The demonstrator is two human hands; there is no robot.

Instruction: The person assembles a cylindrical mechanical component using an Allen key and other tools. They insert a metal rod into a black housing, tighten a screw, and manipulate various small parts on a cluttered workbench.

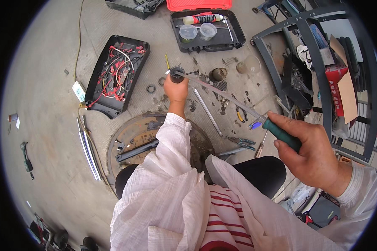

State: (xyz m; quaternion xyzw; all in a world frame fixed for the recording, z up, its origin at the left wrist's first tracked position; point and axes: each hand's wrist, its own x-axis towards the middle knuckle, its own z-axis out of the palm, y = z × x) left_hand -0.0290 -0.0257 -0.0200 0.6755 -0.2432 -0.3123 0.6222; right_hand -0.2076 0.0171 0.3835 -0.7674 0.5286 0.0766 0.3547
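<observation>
My left hand (pixel 176 88) is wrapped round a short dark metal cylinder (pixel 177 70), its open end turned up. In my right hand (pixel 312 152) is a long screwdriver (pixel 282 134), gripped by its dark green handle. Its thin shaft slants up and left, and the far end reaches the cylinder's mouth; the tip itself is hard to make out. A thin dark rod shows just right of the cylinder. Small metal rings (pixel 151 88) lie on the floor left of my left hand, and a brownish metal cylinder (pixel 218 74) stands to its right.
A black tray of red and black cables (pixel 117 75) lies at left. An open toolbox (pixel 207 29) holds clear cups and a bottle. Pliers (pixel 241 143), a metal bar (pixel 208 112) and a clear cup (pixel 250 65) sit on the stained floor. A metal rack (pixel 266 71) stands at right.
</observation>
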